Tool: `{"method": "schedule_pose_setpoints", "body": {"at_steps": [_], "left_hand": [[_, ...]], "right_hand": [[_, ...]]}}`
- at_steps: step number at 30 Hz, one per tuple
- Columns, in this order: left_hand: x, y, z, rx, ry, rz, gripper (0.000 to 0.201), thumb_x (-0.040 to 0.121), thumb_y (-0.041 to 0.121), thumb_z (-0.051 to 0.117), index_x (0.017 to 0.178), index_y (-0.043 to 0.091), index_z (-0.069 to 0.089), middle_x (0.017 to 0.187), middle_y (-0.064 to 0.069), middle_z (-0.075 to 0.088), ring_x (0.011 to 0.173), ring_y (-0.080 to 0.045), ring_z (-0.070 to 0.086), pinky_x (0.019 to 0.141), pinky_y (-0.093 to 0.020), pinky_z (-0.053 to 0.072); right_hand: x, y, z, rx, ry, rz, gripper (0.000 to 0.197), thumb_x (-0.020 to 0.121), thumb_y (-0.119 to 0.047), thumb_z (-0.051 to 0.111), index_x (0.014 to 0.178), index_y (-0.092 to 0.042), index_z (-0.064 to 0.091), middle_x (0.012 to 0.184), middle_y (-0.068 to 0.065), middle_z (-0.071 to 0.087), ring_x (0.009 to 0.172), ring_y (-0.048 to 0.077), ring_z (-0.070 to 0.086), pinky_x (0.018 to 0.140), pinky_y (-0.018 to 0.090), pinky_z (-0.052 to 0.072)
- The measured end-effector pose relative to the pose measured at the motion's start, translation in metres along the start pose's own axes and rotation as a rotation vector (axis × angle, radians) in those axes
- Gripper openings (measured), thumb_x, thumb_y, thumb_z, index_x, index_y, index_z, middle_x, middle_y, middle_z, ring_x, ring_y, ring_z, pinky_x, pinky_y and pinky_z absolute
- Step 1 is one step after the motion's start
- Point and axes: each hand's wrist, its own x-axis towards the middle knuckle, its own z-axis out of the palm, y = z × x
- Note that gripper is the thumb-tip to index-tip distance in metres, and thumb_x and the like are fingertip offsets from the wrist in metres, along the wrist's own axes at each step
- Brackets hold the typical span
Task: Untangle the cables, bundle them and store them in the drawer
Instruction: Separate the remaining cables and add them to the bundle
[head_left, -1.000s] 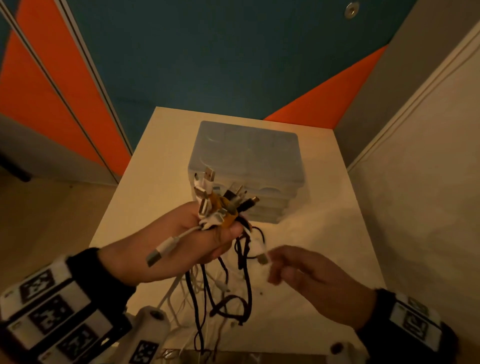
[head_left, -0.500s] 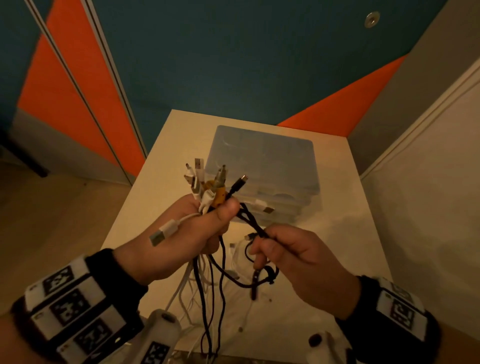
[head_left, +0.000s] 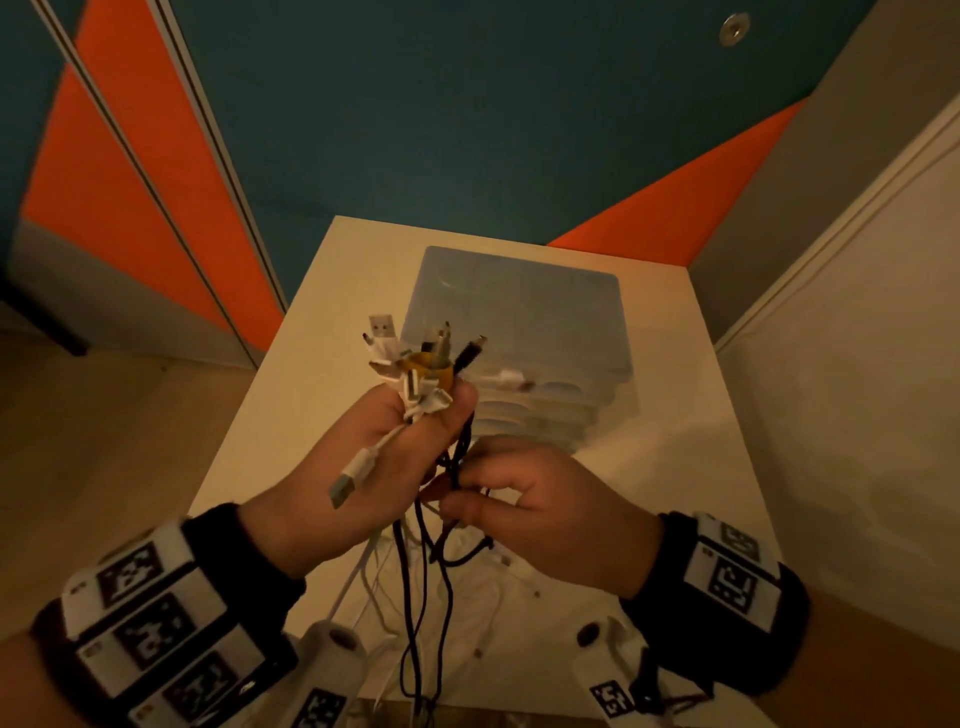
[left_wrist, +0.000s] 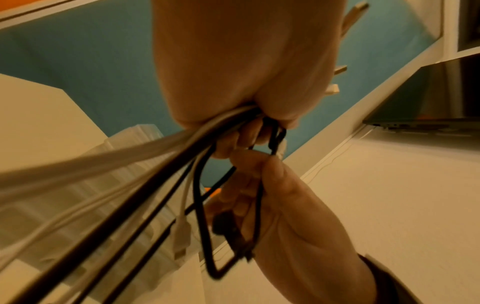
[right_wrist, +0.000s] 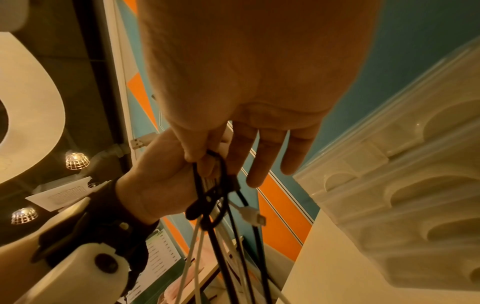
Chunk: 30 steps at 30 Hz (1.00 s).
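Observation:
My left hand (head_left: 410, 441) grips a bunch of white and black cables (head_left: 415, 374) upright over the table, with the plugs sticking out above the fist and a yellow band around them. The loose ends hang down toward the table edge. My right hand (head_left: 462, 493) is right beside the left and pinches a black cable loop (head_left: 457, 462) just under the fist. In the left wrist view the black loop (left_wrist: 200, 205) runs through the right hand's fingers (left_wrist: 270, 170). In the right wrist view thumb and forefinger pinch the black cable (right_wrist: 223, 205), and the other fingers are straight.
A translucent drawer unit (head_left: 530, 312) with several shut drawers stands in the middle of the small white table (head_left: 675, 467). A white wall (head_left: 857, 415) runs along the right. Teal and orange panels stand behind and to the left.
My right hand has gone from open and apart to pinching a black cable, then moved up close under the left fist. The left hand has kept its grip on the bunch.

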Motion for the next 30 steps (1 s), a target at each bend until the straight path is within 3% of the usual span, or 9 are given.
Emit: {"method": "schedule_pose_setpoints", "body": {"at_steps": [4, 7, 9, 11, 14, 17, 20, 25, 30], "left_hand": [[-0.002, 0.004, 0.005, -0.014, -0.019, -0.010, 0.037, 0.085, 0.039, 0.046, 0.085, 0.008, 0.066, 0.064, 0.003, 0.062, 0.061, 0.004, 0.056, 0.056, -0.004, 0.041], [0.002, -0.002, 0.003, 0.038, -0.086, 0.086, 0.033, 0.087, 0.012, 0.061, 0.086, 0.044, 0.070, 0.081, 0.031, 0.068, 0.081, 0.013, 0.063, 0.068, 0.001, 0.044], [0.005, -0.003, 0.001, 0.029, -0.070, 0.073, 0.009, 0.087, 0.021, 0.063, 0.083, 0.026, 0.068, 0.082, 0.013, 0.069, 0.076, -0.002, 0.065, 0.066, -0.004, 0.047], [0.007, -0.007, -0.002, -0.036, 0.007, 0.064, 0.024, 0.086, 0.031, 0.056, 0.079, 0.008, 0.063, 0.076, -0.003, 0.066, 0.072, -0.012, 0.066, 0.068, -0.010, 0.050], [0.009, -0.007, -0.004, -0.225, 0.074, -0.031, 0.030, 0.090, 0.033, 0.056, 0.066, 0.015, 0.052, 0.054, 0.000, 0.054, 0.060, -0.020, 0.065, 0.075, -0.032, 0.059], [0.010, -0.012, -0.005, -0.249, 0.023, -0.067, 0.037, 0.096, 0.032, 0.052, 0.062, 0.019, 0.047, 0.051, -0.001, 0.041, 0.045, -0.020, 0.042, 0.057, -0.041, 0.054], [0.010, -0.011, -0.004, -0.315, 0.004, -0.108, 0.030, 0.093, 0.031, 0.049, 0.065, 0.022, 0.048, 0.050, -0.001, 0.035, 0.044, -0.019, 0.032, 0.046, -0.033, 0.037], [0.009, -0.012, -0.004, -0.361, -0.020, -0.154, 0.028, 0.091, 0.034, 0.048, 0.077, 0.010, 0.051, 0.050, 0.003, 0.032, 0.042, -0.015, 0.026, 0.043, -0.027, 0.030], [0.007, -0.010, -0.010, -0.405, -0.042, -0.196, 0.027, 0.093, 0.037, 0.044, 0.071, 0.024, 0.052, 0.052, 0.005, 0.031, 0.043, -0.015, 0.028, 0.046, -0.026, 0.035]], "right_hand": [[0.012, -0.001, 0.000, 0.015, 0.056, -0.026, 0.035, 0.087, -0.045, 0.053, 0.100, -0.019, 0.074, 0.098, 0.000, 0.067, 0.091, 0.009, 0.063, 0.082, 0.038, 0.052], [0.019, 0.002, 0.005, 0.072, 0.114, -0.005, 0.024, 0.080, -0.041, 0.057, 0.093, -0.025, 0.070, 0.098, 0.000, 0.067, 0.090, 0.015, 0.065, 0.079, 0.045, 0.053], [0.021, 0.003, 0.006, 0.079, 0.122, 0.002, 0.027, 0.077, -0.044, 0.060, 0.094, -0.026, 0.071, 0.100, 0.000, 0.068, 0.094, 0.017, 0.065, 0.082, 0.046, 0.053], [0.016, 0.005, 0.001, 0.028, 0.129, -0.024, 0.031, 0.079, -0.048, 0.062, 0.097, -0.026, 0.075, 0.099, -0.001, 0.067, 0.095, 0.013, 0.065, 0.086, 0.038, 0.052], [0.000, 0.022, -0.016, 0.040, 0.219, -0.034, 0.025, 0.089, -0.038, 0.058, 0.091, -0.020, 0.076, 0.088, -0.002, 0.066, 0.085, 0.008, 0.064, 0.078, 0.025, 0.050], [-0.015, 0.067, -0.023, -0.075, 0.280, 0.166, 0.018, 0.093, -0.027, 0.057, 0.086, -0.023, 0.073, 0.086, -0.005, 0.068, 0.082, 0.007, 0.064, 0.077, 0.026, 0.050], [-0.029, 0.119, -0.012, -0.293, 0.078, 0.436, 0.011, 0.091, -0.031, 0.059, 0.091, -0.028, 0.070, 0.094, -0.004, 0.069, 0.088, 0.015, 0.065, 0.082, 0.037, 0.052], [-0.043, 0.163, 0.037, -0.500, -0.313, 0.720, 0.031, 0.084, -0.054, 0.059, 0.104, -0.031, 0.063, 0.109, -0.005, 0.066, 0.098, 0.017, 0.062, 0.084, 0.031, 0.049], [-0.041, 0.167, 0.064, -0.596, -0.423, 0.724, 0.029, 0.085, -0.048, 0.061, 0.102, -0.025, 0.058, 0.109, -0.001, 0.061, 0.100, 0.021, 0.059, 0.082, 0.032, 0.044]]}}
